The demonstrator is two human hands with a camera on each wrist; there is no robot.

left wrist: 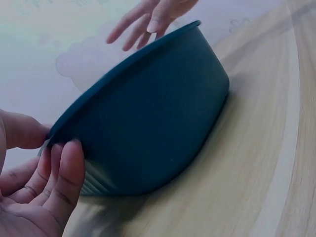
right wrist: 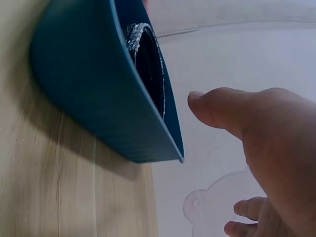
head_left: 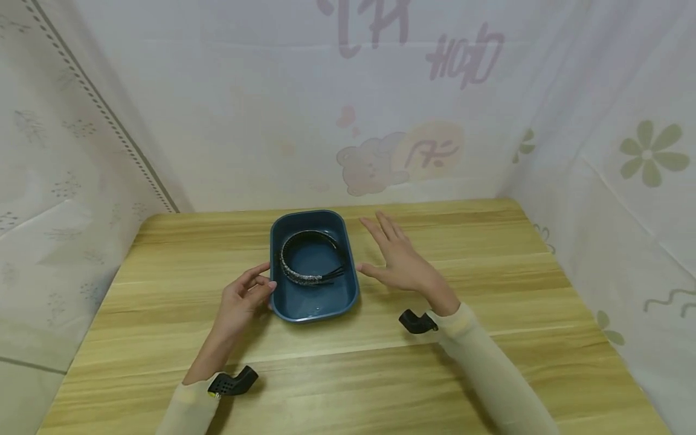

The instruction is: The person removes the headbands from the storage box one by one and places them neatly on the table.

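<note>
A dark blue plastic basin (head_left: 313, 305) with rounded corners stands on the table. Inside it lies what looks like several thin black headbands (head_left: 304, 279) together, silvery glitter along one side and black ends at the right. At the basin's left side, my left hand (head_left: 239, 302) pinches the rim, thumb on top and fingertips against the outer wall, as the left wrist view (left wrist: 39, 182) shows. My right hand (head_left: 399, 260) hovers just off the basin's right side with fingers spread and nothing in it. From the right wrist, the thumb (right wrist: 222, 106) appears apart from the rim.
The wood-grain table (head_left: 489, 374) ends at a pale printed curtain (head_left: 244, 121) behind, and similar cloth hangs at both sides. A black camera mount (head_left: 234, 382) sits on the left wrist, another mount (head_left: 417, 322) on the right.
</note>
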